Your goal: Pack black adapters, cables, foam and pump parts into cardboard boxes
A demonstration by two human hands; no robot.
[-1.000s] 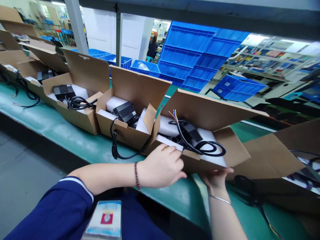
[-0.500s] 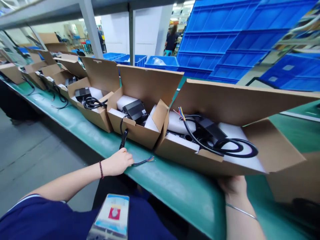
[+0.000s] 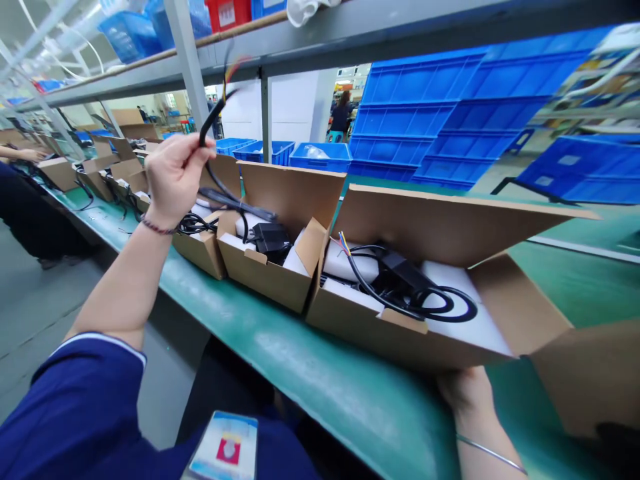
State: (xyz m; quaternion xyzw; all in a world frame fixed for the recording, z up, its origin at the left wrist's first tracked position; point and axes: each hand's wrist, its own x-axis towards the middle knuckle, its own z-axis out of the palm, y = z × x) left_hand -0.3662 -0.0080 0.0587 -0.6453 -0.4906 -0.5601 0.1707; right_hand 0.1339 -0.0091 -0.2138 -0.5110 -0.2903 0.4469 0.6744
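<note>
One black cable [image 3: 213, 117] with coloured wire ends, gripped in closed left hand [image 3: 175, 177] above open cardboard box [image 3: 265, 283], black power adapter [image 3: 271, 237] inside, right hand [image 3: 465, 393] under edge of next box [image 3: 400, 227], grip hidden, green workbench [image 3: 300, 353] below

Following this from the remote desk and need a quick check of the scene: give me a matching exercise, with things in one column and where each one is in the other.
Things:
1. Left hand
2. Right hand
3. Black adapter
4. Stacked blue crates

Places:
A. Beyond the green bench
B. Raised above the cartons, gripping a black cable
C. Among white foam in the second carton
D. Under the nearest carton

Pairs: 1-B, 2-D, 3-C, 4-A
</note>
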